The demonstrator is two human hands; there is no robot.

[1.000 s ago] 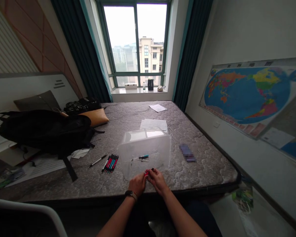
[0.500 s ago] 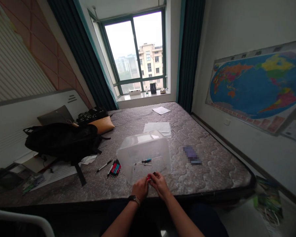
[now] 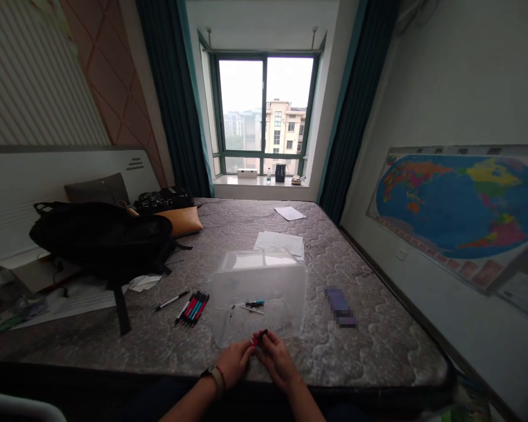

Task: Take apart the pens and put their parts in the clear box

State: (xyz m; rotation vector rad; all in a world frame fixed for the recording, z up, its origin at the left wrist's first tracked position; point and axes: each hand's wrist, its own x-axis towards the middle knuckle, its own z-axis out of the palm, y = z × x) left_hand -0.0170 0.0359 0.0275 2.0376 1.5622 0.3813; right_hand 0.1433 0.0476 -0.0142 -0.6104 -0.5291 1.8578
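My left hand (image 3: 233,363) and my right hand (image 3: 279,360) meet at the mattress's near edge, both closed with fingertips on a small red-and-black pen (image 3: 259,337). The left fingers pinch its red part, the right fingers its black part. Much of it is hidden by the fingers. Just beyond my hands a clear plastic box (image 3: 264,278) lies on its side, opening towards me. Inside it are a teal-and-black pen (image 3: 255,303) and a thin white pen piece (image 3: 251,310). Left of the box lies a row of several red, teal and black pens (image 3: 192,308), beside one white-and-black pen (image 3: 171,300).
All this lies on a patterned mattress (image 3: 378,346). A black backpack (image 3: 101,240) and a tan cushion (image 3: 185,221) occupy its left side. Papers (image 3: 279,242) lie behind the box, and a blurred-out purple object (image 3: 341,306) is on the right.
My view has levelled and shifted, so the scene sits differently in the picture. My hands stay together on the pen, and more of its black part now shows by my right fingers.
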